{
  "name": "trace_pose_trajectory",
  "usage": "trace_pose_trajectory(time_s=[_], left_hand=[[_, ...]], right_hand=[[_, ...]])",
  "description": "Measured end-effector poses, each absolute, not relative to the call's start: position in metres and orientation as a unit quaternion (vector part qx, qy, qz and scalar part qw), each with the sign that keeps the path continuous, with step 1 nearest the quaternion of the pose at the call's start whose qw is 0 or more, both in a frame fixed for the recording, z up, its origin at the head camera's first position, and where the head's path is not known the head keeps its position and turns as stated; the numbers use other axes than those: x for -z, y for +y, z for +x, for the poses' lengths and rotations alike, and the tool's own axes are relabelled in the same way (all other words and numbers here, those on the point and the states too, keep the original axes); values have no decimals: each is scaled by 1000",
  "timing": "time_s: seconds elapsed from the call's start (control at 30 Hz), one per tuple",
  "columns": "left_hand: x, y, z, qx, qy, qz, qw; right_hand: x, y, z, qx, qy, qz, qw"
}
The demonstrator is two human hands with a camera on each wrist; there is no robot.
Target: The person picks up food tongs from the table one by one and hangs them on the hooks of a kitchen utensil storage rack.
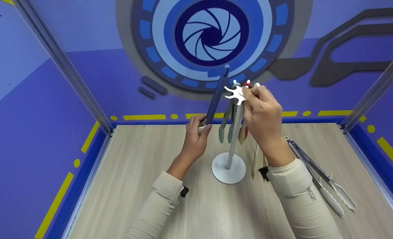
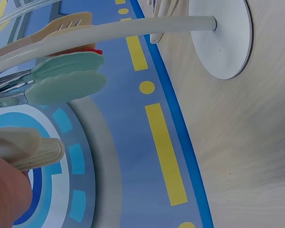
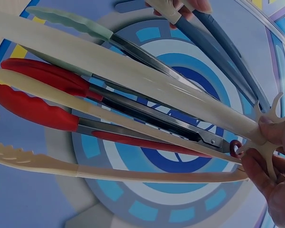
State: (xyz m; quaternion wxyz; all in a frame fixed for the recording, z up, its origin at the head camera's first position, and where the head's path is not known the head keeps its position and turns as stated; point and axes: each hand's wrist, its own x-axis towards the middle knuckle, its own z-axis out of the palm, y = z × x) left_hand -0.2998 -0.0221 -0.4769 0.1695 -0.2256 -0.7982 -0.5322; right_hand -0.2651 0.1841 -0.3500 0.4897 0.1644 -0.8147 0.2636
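Blue-purple printed wall; right of centre, my right hand pinches a white star-topped stand; my left hand grips long navy-handled tongs, which, tilting, could jolt it.

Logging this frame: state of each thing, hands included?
Utensil stand: upright
Blue-handled tongs: slightly spread, held by tips
Green-tipped tongs: hanging, spread
Red-tipped tongs: hanging, spread
Beige utensil: head down, hung or held unclear
White-tipped tongs: lying on table, spread
Left hand: holding blue-handled tongs
Right hand: gripping stand's top
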Motion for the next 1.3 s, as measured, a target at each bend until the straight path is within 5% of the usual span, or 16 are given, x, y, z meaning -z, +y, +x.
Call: trace_pose_trajectory(time_s=[1.3], left_hand=[[500, -11, -297, 569, -780, -235, 117]], right_hand=[[350, 184, -266, -276, -809, 160, 494]])
